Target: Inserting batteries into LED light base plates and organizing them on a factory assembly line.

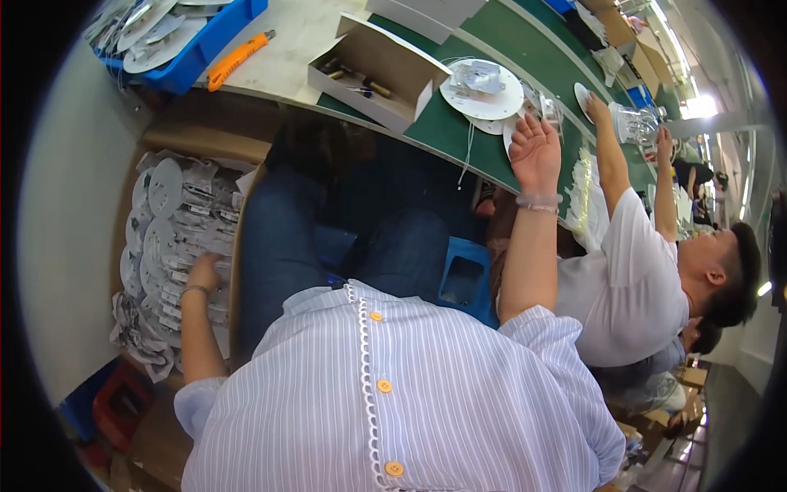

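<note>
Striped shirt [328,402] nearest the lens, its front across the lower middle.

Far left, on the counter [287,74]: blue bin [176,79] heaped with white discs and thin leads. Discs ride above the rim; a knock could plausibly spill some.

Below it, a cardboard carton [205,135] beside the thigh, packed with more white discs [166,189] in overlapping rows, fittings and crumpled wrapping among them. Left hand [202,272] is down in these; fingers partly hidden, cannot tell how far open or whether they grip anything. Risk: a disc pulled from a tight row might drag its neighbours or snag a lead.

Orange cutter [238,61] lies near the counter's edge. Blade exposure unclear; a sleeve sweeping across could push it off, or a hand be nicked.

Next, a white open box [357,100] with small brass-coloured pieces, its near corner out at the edge. Bumped, it could tip.

Then a white disc [479,102] bearing a clear-covered part, others beneath. White cord [468,156] dangles over the edge: caught by a knee, it could pull the stack down.

Right hand [537,152] beside that stack, palm up, fingers loosely spread, nothing held. Contact with the discs: cannot tell.

Further right, a co-worker's hand [596,108] at another disc; elbows might clash.
</note>
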`<state>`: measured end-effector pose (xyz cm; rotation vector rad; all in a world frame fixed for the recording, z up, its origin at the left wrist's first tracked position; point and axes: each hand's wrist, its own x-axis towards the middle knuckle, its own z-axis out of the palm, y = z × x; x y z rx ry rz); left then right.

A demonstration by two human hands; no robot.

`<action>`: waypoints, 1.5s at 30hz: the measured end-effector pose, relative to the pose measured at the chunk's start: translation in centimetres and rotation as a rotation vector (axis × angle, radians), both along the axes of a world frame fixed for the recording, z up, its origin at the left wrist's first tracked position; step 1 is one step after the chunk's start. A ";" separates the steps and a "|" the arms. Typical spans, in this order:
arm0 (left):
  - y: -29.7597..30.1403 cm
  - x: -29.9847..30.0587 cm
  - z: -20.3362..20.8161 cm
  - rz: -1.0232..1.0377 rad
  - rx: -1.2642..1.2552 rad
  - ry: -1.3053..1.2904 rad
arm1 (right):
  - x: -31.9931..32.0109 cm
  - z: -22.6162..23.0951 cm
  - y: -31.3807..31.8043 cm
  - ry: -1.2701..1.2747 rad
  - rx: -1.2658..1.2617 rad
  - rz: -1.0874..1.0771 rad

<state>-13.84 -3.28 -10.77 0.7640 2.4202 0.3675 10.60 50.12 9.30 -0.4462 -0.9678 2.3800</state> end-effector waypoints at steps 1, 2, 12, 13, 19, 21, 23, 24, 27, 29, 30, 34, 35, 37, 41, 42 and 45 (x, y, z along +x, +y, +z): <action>0.8 0.7 0.6 -0.025 -0.067 -0.122 | -1.1 1.3 -2.8 -0.120 0.273 -0.113; 1.3 1.5 1.4 -0.045 -0.136 -0.241 | -2.7 2.7 -6.0 -0.234 0.542 -0.220; -4.2 3.3 -10.5 -0.074 -0.231 -0.380 | -18.3 3.6 -11.2 -0.734 1.971 0.148; -3.7 3.7 -9.3 -0.018 -0.268 -0.370 | -19.3 3.4 -10.7 -0.880 2.044 0.305; -5.2 5.6 -12.3 -0.024 -0.185 -0.083 | -20.7 1.3 -9.6 -0.984 2.191 0.555; -5.1 5.8 -12.4 0.031 -0.130 -0.101 | -20.8 1.0 -9.9 -0.960 2.198 0.550; -4.7 5.7 -11.5 0.056 -0.055 -0.092 | -20.9 0.1 -9.9 -0.875 2.146 0.582; -4.3 5.6 -10.3 0.052 -0.053 -0.098 | -20.9 0.2 -10.0 -0.902 2.113 0.639; -3.9 5.4 -7.9 -0.080 -0.144 0.004 | -20.9 0.3 -10.0 -0.866 2.036 0.679; -4.7 5.6 -8.0 -0.044 -0.028 0.008 | -20.9 0.2 -9.7 -0.879 2.043 0.696; -5.1 5.9 -8.3 -0.033 -0.031 0.001 | -20.8 0.0 -9.6 -0.895 2.045 0.712; -4.7 5.6 -8.3 0.061 0.021 -0.087 | -21.2 -0.6 -9.7 -0.846 2.047 0.661; -5.0 5.8 -8.6 0.096 0.060 -0.121 | -21.4 -0.5 -10.1 -0.812 2.028 0.641; -4.7 6.1 -8.0 0.215 0.060 -0.203 | -21.8 0.2 -10.8 -0.707 1.990 0.592; -2.3 4.7 -4.9 0.221 0.091 -0.194 | -22.5 0.6 -10.7 -0.754 2.005 0.619; -1.8 4.4 -4.2 0.204 0.116 -0.162 | -22.5 0.2 -10.6 -0.746 1.969 0.577; -1.6 3.8 -5.0 0.201 0.215 0.005 | -23.1 0.3 -10.2 -0.677 1.999 0.592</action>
